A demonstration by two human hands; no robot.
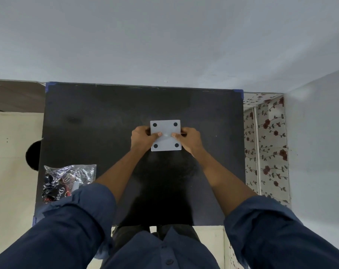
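Note:
A pale grey square plate (165,129) with a black dot near each corner sits at the middle of the black table (98,121). My left hand (142,137) grips its left edge, thumb lying on top of the plate. My right hand (190,137) grips the right edge in the same way, thumb on top. The two thumbs point at each other near a small bump at the plate's centre. What lies under the plate is hidden.
A crinkled clear plastic bag (67,181) with dark printed contents lies at the table's front left corner. A grey wall rises behind the table. A floral-patterned cloth (267,144) hangs to the right; a cream surface lies to the left.

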